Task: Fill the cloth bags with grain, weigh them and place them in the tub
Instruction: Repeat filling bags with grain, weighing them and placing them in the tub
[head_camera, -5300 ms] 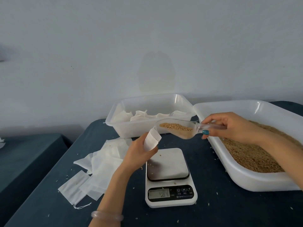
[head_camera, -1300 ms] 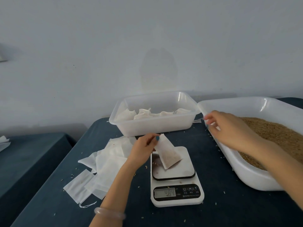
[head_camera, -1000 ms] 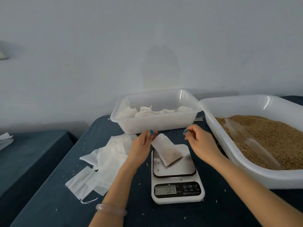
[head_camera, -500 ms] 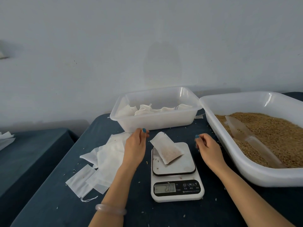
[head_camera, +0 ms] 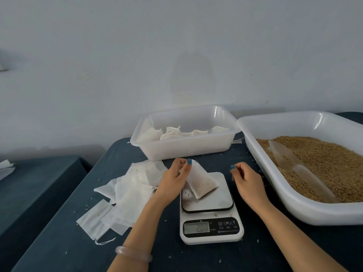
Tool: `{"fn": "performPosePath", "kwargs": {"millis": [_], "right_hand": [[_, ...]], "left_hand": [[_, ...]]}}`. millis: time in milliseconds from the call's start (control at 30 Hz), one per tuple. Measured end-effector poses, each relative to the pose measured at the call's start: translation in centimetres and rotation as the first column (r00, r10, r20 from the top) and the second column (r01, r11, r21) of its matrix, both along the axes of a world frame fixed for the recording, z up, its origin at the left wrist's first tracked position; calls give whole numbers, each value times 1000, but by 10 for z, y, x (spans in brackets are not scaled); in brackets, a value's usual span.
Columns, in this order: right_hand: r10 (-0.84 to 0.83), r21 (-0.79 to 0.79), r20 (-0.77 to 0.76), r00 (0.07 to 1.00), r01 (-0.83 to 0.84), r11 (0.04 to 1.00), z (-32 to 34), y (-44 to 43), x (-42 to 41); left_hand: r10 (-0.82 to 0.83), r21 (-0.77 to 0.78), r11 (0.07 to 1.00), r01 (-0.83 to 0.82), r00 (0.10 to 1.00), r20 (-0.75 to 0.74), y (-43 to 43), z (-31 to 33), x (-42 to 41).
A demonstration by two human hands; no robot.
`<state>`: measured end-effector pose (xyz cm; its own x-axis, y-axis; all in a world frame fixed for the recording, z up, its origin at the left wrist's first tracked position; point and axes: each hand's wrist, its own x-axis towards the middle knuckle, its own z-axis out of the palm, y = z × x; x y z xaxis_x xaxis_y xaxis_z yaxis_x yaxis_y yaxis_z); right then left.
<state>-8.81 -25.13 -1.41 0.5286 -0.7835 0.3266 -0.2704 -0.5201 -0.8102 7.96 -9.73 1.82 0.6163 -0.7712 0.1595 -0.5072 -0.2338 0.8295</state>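
Note:
A filled white cloth bag [head_camera: 203, 184] lies tilted on the plate of the white kitchen scale [head_camera: 211, 230], whose display is lit. My left hand [head_camera: 172, 178] pinches the bag's upper left corner between thumb and fingers. To the right of the scale my right hand [head_camera: 246, 178] hovers with loosely curled fingers, holding nothing. The clear tub [head_camera: 186, 149] behind the scale holds several filled bags. At the right, the big white tub [head_camera: 290, 201] holds brown grain, with the clear scoop [head_camera: 294, 163] lying on it.
A heap of empty white cloth bags [head_camera: 127, 193] lies on the dark blue table [head_camera: 59, 242] left of the scale. Loose grains are scattered over the cloth. A second dark table [head_camera: 29, 183] stands lower at the left. The wall is close behind the tubs.
The scoop was put down in the grain and the filled bag laid on the scale. In the last half second my left hand moved right and took hold of the bag's top corner.

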Motion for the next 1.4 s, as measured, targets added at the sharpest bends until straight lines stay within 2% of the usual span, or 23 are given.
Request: {"fn": "performPosePath", "kwargs": {"millis": [200,467,567,667,767,867,1033,1167,1233,1267,1333,1400], "right_hand": [[6,0,7,1000,-6,1000,-1,-1,0],[12,6,8,1000,-13,1000,-2,-1,1],[9,15,0,1000,-9,1000,-1,-1,2],[5,26,-2,1000,-5,1000,0,0,2],[0,41,-4,1000,1,999,0,-1,3],[-3,45,-7,1000,3,999,0,-1,3],[1,9,-35,999,-1,1000,-1,-2,5],[2,-13,-68,998,-3,1000,-2,-2,6],[5,-23,-78,997,-7,1000,-2,-2,6],[7,-24,-81,997,-9,1000,-2,-1,6],[10,-18,-90,996,-12,1000,-1,-1,6],[9,-8,-94,996,-10,1000,-1,0,5]], "left_hand": [[3,-48,999,1,996,90,-5,5,4],[128,35,990,-137,974,190,23,25,36],[186,27,979,-204,933,307,38,41,50],[172,2,982,-187,911,375,37,61,58],[108,6,992,-124,881,460,21,89,61],[99,-65,995,-76,864,494,-4,123,70],[183,-159,981,-113,813,552,-63,162,86],[248,-220,966,-137,730,637,-99,168,81],[208,-147,978,-148,681,702,-109,154,79],[143,-43,985,-164,662,736,-113,144,78],[-22,194,964,-181,674,738,-116,120,78],[-142,348,923,-164,696,704,-117,99,82]]}}
